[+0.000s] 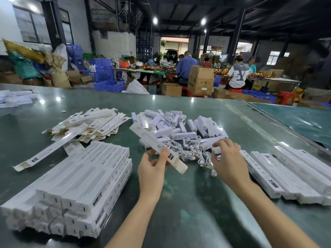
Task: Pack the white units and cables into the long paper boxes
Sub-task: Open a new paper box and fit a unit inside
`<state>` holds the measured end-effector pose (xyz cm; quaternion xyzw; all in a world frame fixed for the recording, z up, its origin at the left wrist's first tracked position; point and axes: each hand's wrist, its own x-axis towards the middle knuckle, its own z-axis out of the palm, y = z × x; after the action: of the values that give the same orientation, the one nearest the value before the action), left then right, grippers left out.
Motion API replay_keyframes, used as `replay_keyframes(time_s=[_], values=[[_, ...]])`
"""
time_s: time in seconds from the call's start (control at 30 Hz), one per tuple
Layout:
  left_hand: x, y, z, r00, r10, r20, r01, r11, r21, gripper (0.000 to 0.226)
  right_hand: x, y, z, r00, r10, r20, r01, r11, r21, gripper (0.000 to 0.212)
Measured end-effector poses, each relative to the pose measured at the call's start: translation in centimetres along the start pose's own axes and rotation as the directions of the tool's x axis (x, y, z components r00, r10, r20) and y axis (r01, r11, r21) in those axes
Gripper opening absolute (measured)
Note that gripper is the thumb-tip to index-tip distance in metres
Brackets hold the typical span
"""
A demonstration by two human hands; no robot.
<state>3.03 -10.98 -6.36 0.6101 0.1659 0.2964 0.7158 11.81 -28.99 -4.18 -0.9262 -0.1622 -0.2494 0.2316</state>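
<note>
Near the left edge of the green table (179, 203), toward the near corner: a tall stack of long white boxes (75, 185), closed and squared up. Behind it, further from the near edge, a loose heap of flat unfolded box blanks (89, 124), plus one assembled box lying alone (44, 153) with an end flap open.

Around the middle: left hand (152, 170) gripping a long paper box (155, 145) close to its open near end, thumb on top, fingers curled underneath, far end angled up and away over the pile. Just beyond, a jumble of white units (179, 126), with a tangle of white cables (193, 153) between that pile and the hands.

Right hand (227, 158) lowered onto the units and cables, fingers bent and spread over them; impossible to tell whether anything is actually pinched yet.

Toward the right edge: more long boxes in a row (286, 174).

Likely trouble: knotted cables dragging out several at once; thin open flap creasing or tearing if a unit goes in crooked; held box sagging, being gripped at one end only.
</note>
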Motion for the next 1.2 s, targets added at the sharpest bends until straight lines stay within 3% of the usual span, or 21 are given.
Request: replay_keyframes(time_s=[0.1,0.23,0.37,0.6,0.7,0.77,0.87,0.93,0.97,1.07,1.2], values=[[0.0,-0.1,0.2,0.999,0.032,0.020,-0.032,0.999,0.037,0.025,3.5,1.2,0.5,0.990,0.034,0.134,0.008,0.953,-0.302,0.029],[0.4,-0.4,0.1,0.999,0.044,0.002,-0.044,0.999,0.027,0.025,6.0,1.5,1.4,0.950,0.016,0.312,0.174,0.803,-0.570,0.031],[0.5,-0.8,0.2,0.999,0.053,0.013,-0.053,0.998,0.031,0.023,6.5,1.5,2.0,0.927,0.022,0.374,0.227,0.763,-0.606,0.032],[0.7,-0.9,0.0,0.998,0.063,0.012,-0.063,0.998,0.011,0.021,6.7,1.5,1.5,0.872,-0.104,0.478,0.406,0.699,-0.588,0.025],[0.8,-0.8,-0.1,0.998,0.060,0.011,-0.060,0.998,-0.016,0.024,6.3,0.9,1.2,0.882,-0.189,0.431,0.419,0.732,-0.537,0.017],[0.8,-0.8,-0.2,0.999,0.050,0.013,-0.050,0.999,-0.012,0.028,5.9,-0.1,0.4,0.922,-0.247,0.300,0.367,0.804,-0.468,0.016],[0.9,-0.6,-0.2,1.000,0.017,-0.006,-0.017,0.999,-0.037,0.030,4.0,-1.8,-1.6,0.927,-0.330,-0.178,0.302,0.939,-0.167,0.010],[1.1,-0.5,-0.3,1.000,-0.016,-0.027,0.014,0.997,-0.080,0.033,1.7,-2.9,-2.9,0.892,-0.155,-0.425,0.254,0.949,0.186,0.012],[1.1,-0.5,-0.3,0.999,-0.032,-0.031,0.028,0.994,-0.105,0.037,0.4,-3.3,-3.4,0.894,-0.015,-0.448,0.213,0.894,0.395,0.011],[1.2,-0.5,-0.2,0.998,-0.060,-0.031,0.055,0.987,-0.148,0.044,-2.9,-3.6,-4.1,0.913,0.313,-0.262,0.036,0.578,0.815,0.008],[1.0,-0.1,-0.2,0.997,-0.060,-0.038,0.053,0.984,-0.169,0.061,-4.3,-3.6,-3.5,0.908,0.410,0.084,-0.188,0.222,0.957,0.009]])
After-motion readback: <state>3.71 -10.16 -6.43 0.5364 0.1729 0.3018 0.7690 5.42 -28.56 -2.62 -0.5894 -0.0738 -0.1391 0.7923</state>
